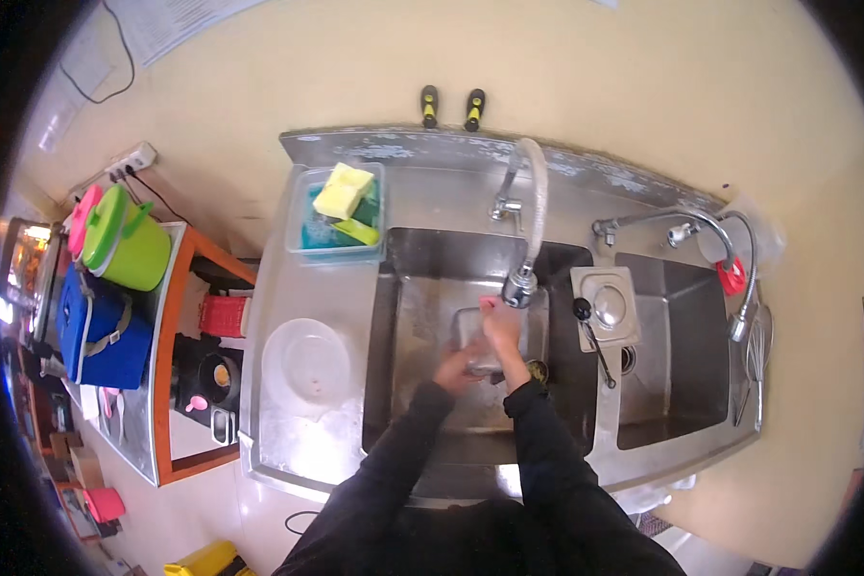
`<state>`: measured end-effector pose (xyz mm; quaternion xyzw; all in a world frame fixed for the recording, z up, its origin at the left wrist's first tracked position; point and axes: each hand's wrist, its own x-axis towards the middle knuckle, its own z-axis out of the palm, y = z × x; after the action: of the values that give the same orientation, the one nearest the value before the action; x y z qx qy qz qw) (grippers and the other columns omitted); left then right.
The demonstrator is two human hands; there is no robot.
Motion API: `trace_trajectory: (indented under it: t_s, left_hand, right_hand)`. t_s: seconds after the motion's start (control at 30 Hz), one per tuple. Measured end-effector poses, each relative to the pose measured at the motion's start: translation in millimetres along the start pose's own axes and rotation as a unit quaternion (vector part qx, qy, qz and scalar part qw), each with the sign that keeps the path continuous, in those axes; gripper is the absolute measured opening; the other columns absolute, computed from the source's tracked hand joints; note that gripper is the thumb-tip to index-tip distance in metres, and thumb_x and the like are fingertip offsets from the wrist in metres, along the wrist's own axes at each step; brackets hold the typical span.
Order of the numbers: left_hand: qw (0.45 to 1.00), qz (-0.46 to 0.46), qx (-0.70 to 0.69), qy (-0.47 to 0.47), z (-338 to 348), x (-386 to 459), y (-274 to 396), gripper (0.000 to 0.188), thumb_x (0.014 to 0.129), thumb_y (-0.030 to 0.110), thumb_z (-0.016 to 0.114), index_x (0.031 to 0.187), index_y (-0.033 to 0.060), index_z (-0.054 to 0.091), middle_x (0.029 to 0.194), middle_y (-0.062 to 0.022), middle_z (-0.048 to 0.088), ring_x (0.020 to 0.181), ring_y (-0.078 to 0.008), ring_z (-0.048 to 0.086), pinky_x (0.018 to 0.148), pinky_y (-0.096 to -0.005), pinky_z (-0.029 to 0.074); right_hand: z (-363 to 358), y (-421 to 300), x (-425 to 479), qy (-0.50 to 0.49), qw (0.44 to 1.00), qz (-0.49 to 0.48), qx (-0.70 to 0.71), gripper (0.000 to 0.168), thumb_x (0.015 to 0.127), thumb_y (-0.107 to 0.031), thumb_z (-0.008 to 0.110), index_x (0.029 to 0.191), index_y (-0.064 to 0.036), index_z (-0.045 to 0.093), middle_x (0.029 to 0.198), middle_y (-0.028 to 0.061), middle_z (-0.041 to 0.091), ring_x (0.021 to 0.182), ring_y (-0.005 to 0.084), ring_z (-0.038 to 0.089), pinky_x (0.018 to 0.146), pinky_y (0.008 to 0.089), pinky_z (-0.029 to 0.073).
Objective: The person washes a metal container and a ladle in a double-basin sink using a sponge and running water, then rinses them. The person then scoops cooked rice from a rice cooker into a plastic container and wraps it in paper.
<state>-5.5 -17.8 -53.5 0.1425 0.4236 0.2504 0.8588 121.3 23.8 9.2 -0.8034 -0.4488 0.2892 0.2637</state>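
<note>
Over the large sink basin [417,317], my left hand [459,369] is at the lower left side of a clear or metal rectangular container [479,345], its fingers blurred against it. My right hand [500,322] is above the container, right below the spray head [520,286] of a flexible faucet. Whether its fingers grip anything is hard to see. Part of the container is hidden by my hands. A round strainer or drain with greenish bits [538,371] shows beside my right wrist.
A plastic tub [295,216] with a yellow sponge [344,191] and blue-green liquid stands at the back left. A white bowl [307,367] sits on the left drainboard. A metal lid [606,308] and a black-handled ladle [583,311] rest on the divider; a whisk [758,345] lies far right.
</note>
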Motion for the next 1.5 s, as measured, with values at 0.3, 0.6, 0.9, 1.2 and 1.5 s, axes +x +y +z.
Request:
trace_trajectory:
  t_s: [0.3, 0.6, 0.9, 1.2, 1.5]
  left_hand:
    - [0.988, 0.068, 0.068, 0.117, -1.0, -33.8, 8.6, 0.089, 0.079, 0.011, 0.074, 0.144, 0.0148, 0.013, 0.132, -0.0136, 0.044, 0.106, -0.034, 0.057, 0.075, -0.0539, 0.052]
    - [0.944, 0.258, 0.204, -0.024, 1.1, -63.9, 49.0, 0.088, 0.071, -0.008, 0.069, 0.143, 0.0176, 0.026, 0.138, -0.0078, 0.038, 0.121, -0.0227, 0.046, 0.088, -0.036, 0.05]
    - [0.881, 0.39, 0.236, 0.129, 68.4, 30.8, 31.4, 0.032, 0.076, 0.014, 0.052, 0.102, 0.0017, 0.067, 0.094, -0.0117, 0.063, 0.092, -0.0264, 0.059, 0.076, -0.0358, 0.046]
    - [0.849, 0.357, 0.336, 0.198, 98.5, 58.8, 31.1, 0.028, 0.084, 0.021, 0.056, 0.103, 0.0019, 0.066, 0.101, -0.0193, 0.065, 0.096, -0.0324, 0.059, 0.091, -0.0411, 0.042]
    - [0.946, 0.294, -0.109, 0.082, 55.0, -50.0, 80.3, 0.039, 0.097, 0.022, 0.032, 0.117, 0.0008, 0.059, 0.116, -0.0102, 0.059, 0.108, -0.0192, 0.054, 0.096, -0.0315, 0.041]
  right_hand:
    - [70.2, 55.6, 47.8, -0.037, 0.796, 0.06, 0.601, 0.013, 0.091, -0.02, 0.056, 0.096, -0.009, 0.06, 0.09, 0.0062, 0.063, 0.078, 0.0195, 0.061, 0.074, 0.0324, 0.051]
    - [-25.4, 15.0, 11.7, -0.056, 0.968, 0.103, 0.223, 0.03, 0.091, -0.028, 0.056, 0.104, -0.002, 0.062, 0.096, 0.0072, 0.065, 0.086, 0.0234, 0.06, 0.076, 0.0392, 0.048]
    - [-39.5, 81.4, -35.7, 0.147, 0.933, 0.039, 0.325, 0.037, 0.099, -0.032, 0.047, 0.094, 0.002, 0.061, 0.086, 0.0015, 0.06, 0.081, 0.0096, 0.051, 0.072, 0.0271, 0.041]
    - [-17.2, 97.9, -49.3, 0.221, 0.821, 0.056, 0.523, 0.036, 0.1, -0.034, 0.047, 0.102, -0.001, 0.059, 0.096, 0.0027, 0.063, 0.088, 0.0105, 0.056, 0.081, 0.0271, 0.044]
    - [1.0, 63.8, -41.7, 0.107, 0.91, 0.035, 0.4, 0.035, 0.099, -0.034, 0.048, 0.101, -0.002, 0.062, 0.093, 0.0032, 0.064, 0.084, 0.0121, 0.058, 0.078, 0.0291, 0.047]
